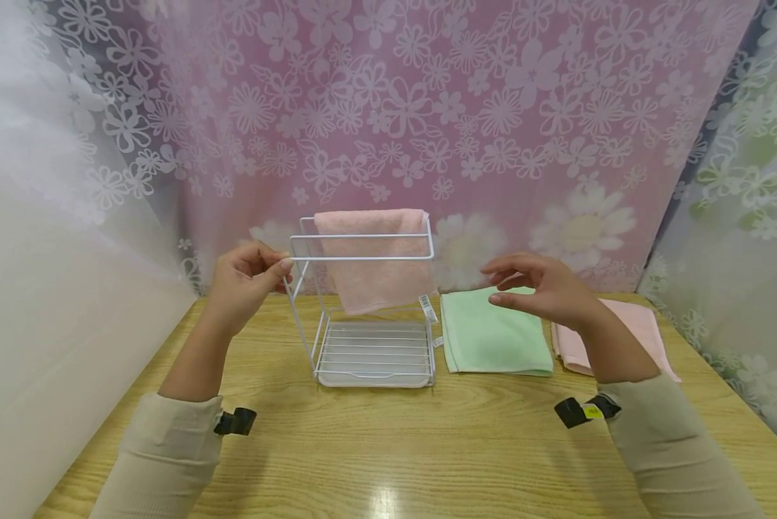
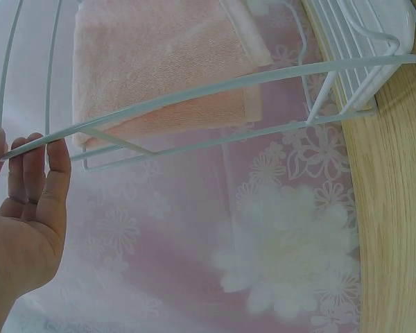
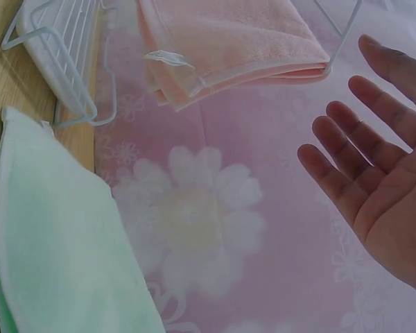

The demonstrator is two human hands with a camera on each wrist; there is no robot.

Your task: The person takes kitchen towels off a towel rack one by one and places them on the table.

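A white wire rack (image 1: 362, 257) with a slatted base stands on the table. Over its rearmost top bar hangs a pink towel (image 1: 375, 277) with a white label at its lower right corner. My left hand (image 1: 242, 285) pinches the rack's upper left corner between thumb and fingers; the left wrist view shows the fingertips (image 2: 57, 149) against the bar. To the right of the rack, my right hand (image 1: 538, 288) is held in the air with fingers apart, holding nothing. Below it lies a folded green towel (image 1: 492, 339), partly covered by the hand in the head view.
Another folded pink towel (image 1: 635, 331) lies at the right, partly behind my right forearm. A white tray (image 1: 375, 379) sits under the rack's slats. A pink flowered curtain (image 1: 388, 108) hangs behind the wooden table (image 1: 388, 447), and a white sheet (image 1: 70, 288) borders the left.
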